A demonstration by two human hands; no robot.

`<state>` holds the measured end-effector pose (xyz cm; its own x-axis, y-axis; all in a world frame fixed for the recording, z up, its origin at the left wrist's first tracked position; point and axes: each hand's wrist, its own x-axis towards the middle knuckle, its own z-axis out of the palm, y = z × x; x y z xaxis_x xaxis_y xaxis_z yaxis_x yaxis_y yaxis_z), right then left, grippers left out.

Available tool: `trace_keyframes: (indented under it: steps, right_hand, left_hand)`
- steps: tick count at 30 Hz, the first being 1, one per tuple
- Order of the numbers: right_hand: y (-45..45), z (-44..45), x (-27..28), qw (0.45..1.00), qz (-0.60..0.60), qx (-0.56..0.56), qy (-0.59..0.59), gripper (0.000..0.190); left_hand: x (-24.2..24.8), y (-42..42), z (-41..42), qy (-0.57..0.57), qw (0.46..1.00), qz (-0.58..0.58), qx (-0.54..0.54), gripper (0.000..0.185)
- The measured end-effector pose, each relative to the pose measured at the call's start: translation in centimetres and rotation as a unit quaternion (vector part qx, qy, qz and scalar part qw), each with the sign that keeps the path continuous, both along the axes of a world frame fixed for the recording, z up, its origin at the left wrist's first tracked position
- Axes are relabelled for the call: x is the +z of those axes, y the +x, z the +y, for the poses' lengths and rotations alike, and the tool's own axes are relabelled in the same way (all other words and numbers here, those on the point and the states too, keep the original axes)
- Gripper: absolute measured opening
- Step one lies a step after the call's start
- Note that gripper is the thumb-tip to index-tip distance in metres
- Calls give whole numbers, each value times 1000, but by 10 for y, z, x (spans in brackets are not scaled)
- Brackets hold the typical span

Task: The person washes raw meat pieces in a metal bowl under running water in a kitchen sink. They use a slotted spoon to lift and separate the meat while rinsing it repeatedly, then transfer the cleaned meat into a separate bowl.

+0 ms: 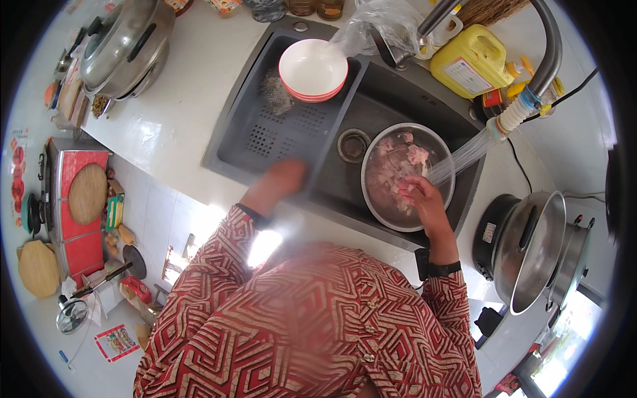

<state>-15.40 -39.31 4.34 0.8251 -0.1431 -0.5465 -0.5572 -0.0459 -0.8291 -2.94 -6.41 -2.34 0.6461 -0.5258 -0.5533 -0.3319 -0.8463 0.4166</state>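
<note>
A round metal basin (366, 185) stands in the right sink bowl, with pinkish water and pieces of raw meat (417, 154) inside. Over its near right side, my right hand (429, 201) has its bent fingertips at the water; whether they pinch a piece is unclear. Water sprays into the basin from a flexible faucet head (506, 123). My left hand (281, 180), blurred by motion, is above the front edge of the left sink bowl; its fingers cannot be made out. Stacked white bowls with red outsides (313, 67) sit at the back of that left bowl.
A wiry scouring pad (277, 93) lies beside the bowls. Behind the sink are a clear plastic bag (380, 25) and a yellow jug (470, 62). Metal pots (530, 253) stand on the right, and a lidded steamer (124, 49) is at the left on the counter (184, 104).
</note>
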Motion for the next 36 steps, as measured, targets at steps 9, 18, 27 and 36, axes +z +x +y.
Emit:
trace_keyframes:
  steps: [9, 18, 27, 36]
  right_hand:
    - [-4, 2, -5, 1000, 8, -12, -6, 26]
    - [-7, 5, -3, 1000, 20, 4, -1, 27]
    - [-13, 7, -2, 999, -1, -10, 35, 26]
    - [-21, 6, 11, 999, 7, -28, 18, 24]
  left_hand:
    - [18, 29, 54, 125, 953, -232, 152, 44]
    - [18, 37, 59, 136, 960, -88, 227, 54]
    - [43, 87, 49, -92, 983, -92, 126, 60]
    - [2, 115, 14, 12, 973, -134, 186, 72]
